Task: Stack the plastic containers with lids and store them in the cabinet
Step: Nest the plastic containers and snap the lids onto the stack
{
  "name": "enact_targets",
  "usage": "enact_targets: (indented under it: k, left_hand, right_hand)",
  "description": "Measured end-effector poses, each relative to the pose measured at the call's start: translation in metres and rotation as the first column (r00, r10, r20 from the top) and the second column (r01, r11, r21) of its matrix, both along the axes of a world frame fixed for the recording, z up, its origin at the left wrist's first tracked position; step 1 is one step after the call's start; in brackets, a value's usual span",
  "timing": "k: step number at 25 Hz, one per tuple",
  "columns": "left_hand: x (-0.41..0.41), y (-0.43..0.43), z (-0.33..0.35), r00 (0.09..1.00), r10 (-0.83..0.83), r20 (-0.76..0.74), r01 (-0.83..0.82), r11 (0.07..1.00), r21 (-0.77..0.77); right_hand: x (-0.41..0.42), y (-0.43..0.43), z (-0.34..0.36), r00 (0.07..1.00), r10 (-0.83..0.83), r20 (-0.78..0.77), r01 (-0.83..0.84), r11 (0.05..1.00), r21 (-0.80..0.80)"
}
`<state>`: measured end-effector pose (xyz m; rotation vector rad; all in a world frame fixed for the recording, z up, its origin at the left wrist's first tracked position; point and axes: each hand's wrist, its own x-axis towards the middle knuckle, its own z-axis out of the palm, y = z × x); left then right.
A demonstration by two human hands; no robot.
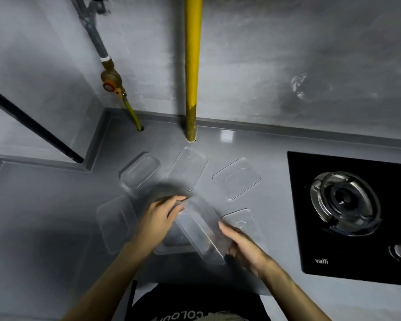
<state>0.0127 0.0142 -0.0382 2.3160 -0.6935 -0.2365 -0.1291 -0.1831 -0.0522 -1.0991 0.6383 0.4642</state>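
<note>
I hold a clear plastic container tilted above the grey counter, my left hand on its far end and my right hand on its near end. Beneath it lies another clear piece, partly hidden. Another container stands at the back left. Flat clear lids lie around: one behind my hands, one to the right, one beside my right hand. A further clear piece rests left of my left hand.
A black gas hob with one burner fills the counter's right side. A yellow pipe and a thin gas hose with a valve come down the grey wall into the counter. A dark bar slants at the left.
</note>
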Motion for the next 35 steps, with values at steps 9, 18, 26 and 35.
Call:
enact_targets:
  k: [9,18,26,35]
  left_hand:
    - [0.005,0.029,-0.005,0.968,0.248,-0.049,-0.205,0.883,0.422]
    - [-0.005,0.052,-0.039,0.853,0.327,-0.407,-0.136,0.892,0.432]
    - [-0.011,0.065,-0.059,0.844,0.331,-0.422,-0.135,0.893,0.43]
    - [0.0,0.066,-0.072,0.839,0.278,-0.468,-0.094,0.921,0.379]
  right_hand:
    - [0.011,0.026,0.008,0.985,-0.133,0.112,0.152,0.972,-0.18]
    - [0.033,0.032,-0.029,0.9,0.351,-0.26,-0.372,0.307,-0.876]
    - [0.03,0.027,-0.048,0.915,0.282,-0.289,-0.385,0.392,-0.835]
    - [0.035,0.022,-0.057,0.911,0.28,-0.304,-0.409,0.509,-0.757]
